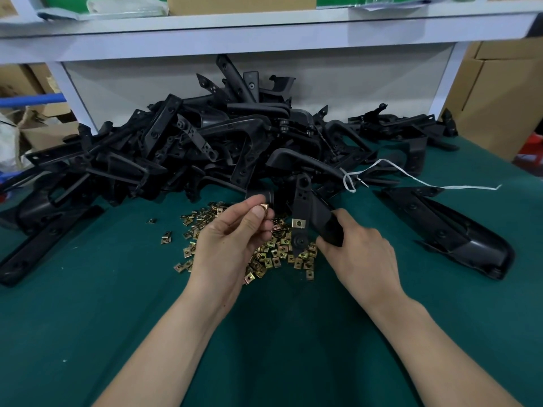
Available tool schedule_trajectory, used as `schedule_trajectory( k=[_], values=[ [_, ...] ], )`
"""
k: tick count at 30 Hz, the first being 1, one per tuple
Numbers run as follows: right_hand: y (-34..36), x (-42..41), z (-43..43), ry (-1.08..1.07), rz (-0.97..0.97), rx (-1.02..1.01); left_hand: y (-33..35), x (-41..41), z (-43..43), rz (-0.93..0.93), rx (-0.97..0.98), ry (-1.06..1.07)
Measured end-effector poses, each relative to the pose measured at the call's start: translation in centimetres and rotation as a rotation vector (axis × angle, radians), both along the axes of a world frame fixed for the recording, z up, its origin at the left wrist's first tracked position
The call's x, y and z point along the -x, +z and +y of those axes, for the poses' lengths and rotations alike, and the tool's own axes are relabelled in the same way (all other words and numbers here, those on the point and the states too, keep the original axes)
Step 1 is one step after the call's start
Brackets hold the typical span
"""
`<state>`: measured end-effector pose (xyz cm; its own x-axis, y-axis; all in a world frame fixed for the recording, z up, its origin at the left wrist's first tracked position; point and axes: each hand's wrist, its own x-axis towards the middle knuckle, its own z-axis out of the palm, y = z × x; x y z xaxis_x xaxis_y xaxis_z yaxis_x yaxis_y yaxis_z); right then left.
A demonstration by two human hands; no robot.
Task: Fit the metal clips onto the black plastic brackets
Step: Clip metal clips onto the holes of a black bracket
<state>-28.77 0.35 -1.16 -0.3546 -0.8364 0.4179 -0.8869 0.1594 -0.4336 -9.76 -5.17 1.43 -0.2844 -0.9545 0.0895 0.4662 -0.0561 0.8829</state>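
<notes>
Even, fairly bright light from overhead falls on the green table, leaving only faint, soft shadows beside the forearms. The pile of black brackets swallows detail, showing dull highlights, while the loose metal clips glint. The centre is sharp. Wide-angle distortion bows the white shelf and stretches the slightly soft corners.

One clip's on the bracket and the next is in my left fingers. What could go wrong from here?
The left hand only pinches the clip at its fingertips, so it could slip into the loose clip pile below. The right hand grips the bracket by one end, so its thin arm may twist when the clip is pushed on.
</notes>
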Motion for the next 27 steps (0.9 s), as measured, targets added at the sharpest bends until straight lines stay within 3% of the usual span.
schedule_trajectory(
  k=[10,12,15,18,21,27],
  values=[
    [-0.1,0.0,0.0,0.009,-0.005,0.014,0.1,0.2,0.4,-0.063,0.012,-0.027],
    [0.0,0.0,-0.1,0.002,-0.011,0.010,-0.1,-0.1,0.0,-0.274,0.088,0.074],
    [0.0,0.1,-0.1,-0.006,-0.031,0.004,-0.3,-1.3,-0.4,-0.795,0.434,0.200],
    [0.0,0.2,-0.1,-0.019,-0.044,0.006,-0.8,-2.1,-0.2,-1.181,0.803,0.100],
    [0.1,0.1,-0.1,-0.029,-0.052,0.016,-1.6,-1.8,0.3,-1.596,0.927,-0.008],
    [0.0,0.1,-0.1,-0.036,-0.085,0.025,-1.9,0.3,1.1,-1.628,1.030,0.143]
  ],
)
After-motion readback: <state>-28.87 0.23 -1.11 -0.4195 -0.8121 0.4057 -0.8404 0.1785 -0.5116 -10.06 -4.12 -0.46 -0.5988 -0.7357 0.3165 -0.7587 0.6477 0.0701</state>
